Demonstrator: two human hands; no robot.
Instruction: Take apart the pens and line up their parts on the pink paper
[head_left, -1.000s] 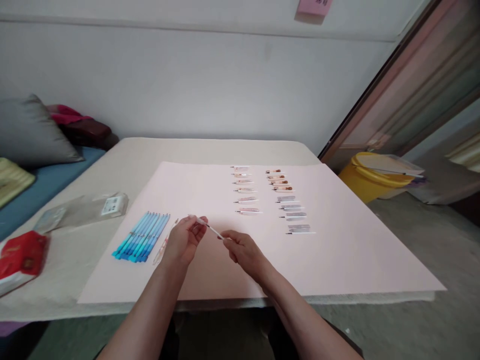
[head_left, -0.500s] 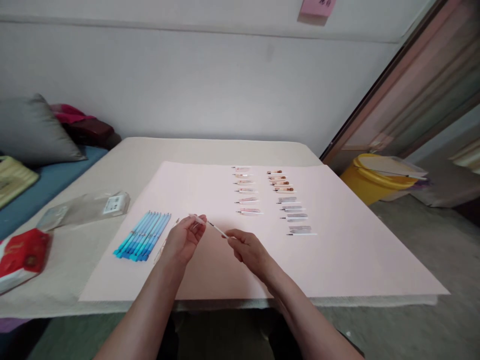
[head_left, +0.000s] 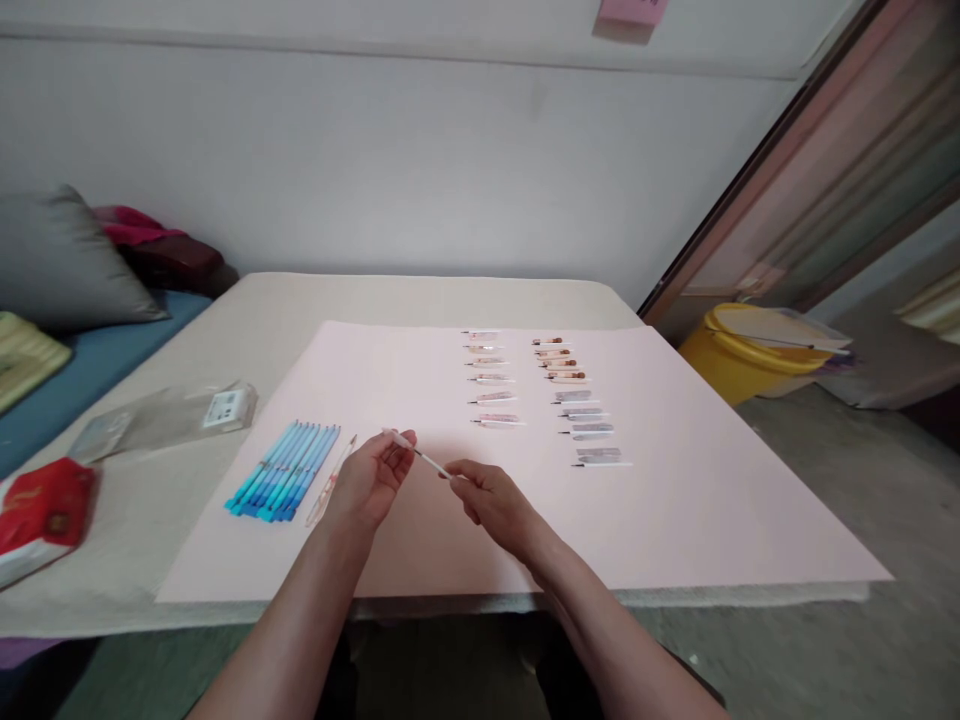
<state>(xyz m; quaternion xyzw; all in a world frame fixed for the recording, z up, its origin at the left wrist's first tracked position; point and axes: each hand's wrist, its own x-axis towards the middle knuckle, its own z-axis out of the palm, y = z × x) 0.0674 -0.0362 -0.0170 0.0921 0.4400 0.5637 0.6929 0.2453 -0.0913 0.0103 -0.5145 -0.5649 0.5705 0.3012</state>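
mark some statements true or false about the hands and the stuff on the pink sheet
1. The left hand and right hand hold one thin white rod between them. True.
2. The blue pens lie right of the right hand. False: they lie in a row left of the left hand.
3. Two columns of small parts lie on the pink sheet beyond the hands. True.
4. The yellow bucket stands on the table. False: it stands on the floor, right of the table.
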